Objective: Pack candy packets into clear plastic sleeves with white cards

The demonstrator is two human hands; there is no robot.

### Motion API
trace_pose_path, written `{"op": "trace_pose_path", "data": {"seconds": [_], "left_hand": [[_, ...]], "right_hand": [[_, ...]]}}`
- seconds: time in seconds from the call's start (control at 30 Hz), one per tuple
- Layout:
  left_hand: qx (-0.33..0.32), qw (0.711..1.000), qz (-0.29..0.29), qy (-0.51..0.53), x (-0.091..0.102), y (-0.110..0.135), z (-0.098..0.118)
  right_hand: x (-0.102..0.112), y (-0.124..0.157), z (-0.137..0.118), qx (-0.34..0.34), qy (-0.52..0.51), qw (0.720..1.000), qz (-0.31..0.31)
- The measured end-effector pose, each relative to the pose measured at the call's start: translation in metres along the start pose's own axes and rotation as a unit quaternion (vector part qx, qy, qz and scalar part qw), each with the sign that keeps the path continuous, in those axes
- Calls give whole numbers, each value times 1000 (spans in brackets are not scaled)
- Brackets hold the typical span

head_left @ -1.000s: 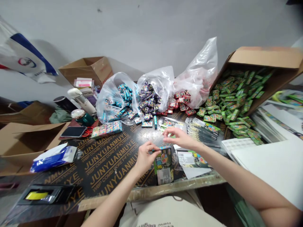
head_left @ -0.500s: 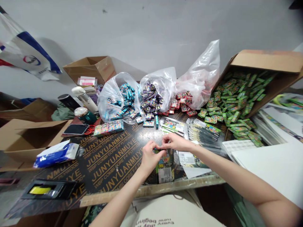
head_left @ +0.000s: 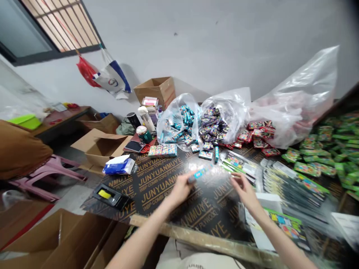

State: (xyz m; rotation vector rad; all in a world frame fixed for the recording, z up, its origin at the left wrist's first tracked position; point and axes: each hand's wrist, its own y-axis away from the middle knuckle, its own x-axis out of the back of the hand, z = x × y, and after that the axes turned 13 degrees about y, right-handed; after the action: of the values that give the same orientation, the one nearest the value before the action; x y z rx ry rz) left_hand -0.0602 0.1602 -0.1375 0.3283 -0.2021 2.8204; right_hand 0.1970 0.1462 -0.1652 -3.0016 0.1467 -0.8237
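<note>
My left hand (head_left: 180, 190) is closed on a slim packet (head_left: 199, 173) with a bright blue patch, held just above the dark plywood table. Motion blurs the packet, so its exact kind is unclear. To the right, my right hand (head_left: 244, 189) has its fingers apart and holds nothing I can see. It hovers beside flat printed sleeves (head_left: 238, 160) with green and black artwork. Beyond both hands, small blue-edged boxes (head_left: 205, 155) stand on the table in front of the bags.
Clear plastic bags hold blue boxes (head_left: 186, 119), purple boxes (head_left: 210, 125) and red boxes (head_left: 259, 132). Green boxes (head_left: 319, 149) are heaped at right. Fanned black-and-yellow sleeves (head_left: 291, 186) lie nearer. A tape dispenser (head_left: 110, 196) and a blue-and-white packet (head_left: 119, 165) sit at left.
The view has swung left. My hands, together over a printed green-and-black sleeve before, are now apart. My left hand has moved left with the slim packet; my right hand has let go.
</note>
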Motion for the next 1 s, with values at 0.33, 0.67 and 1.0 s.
{"op": "trace_pose_path", "data": {"seconds": [0.33, 0.67, 1.0], "left_hand": [[64, 869, 44, -489, 156, -92, -66], [9, 878, 96, -469, 156, -114, -92], [23, 995, 79, -57, 36, -31, -51]], "right_hand": [[-94, 45, 18, 154, 372, 898, -179], [-1, -65, 5, 158, 483, 861, -1], [21, -88, 49, 154, 517, 839, -70]]}}
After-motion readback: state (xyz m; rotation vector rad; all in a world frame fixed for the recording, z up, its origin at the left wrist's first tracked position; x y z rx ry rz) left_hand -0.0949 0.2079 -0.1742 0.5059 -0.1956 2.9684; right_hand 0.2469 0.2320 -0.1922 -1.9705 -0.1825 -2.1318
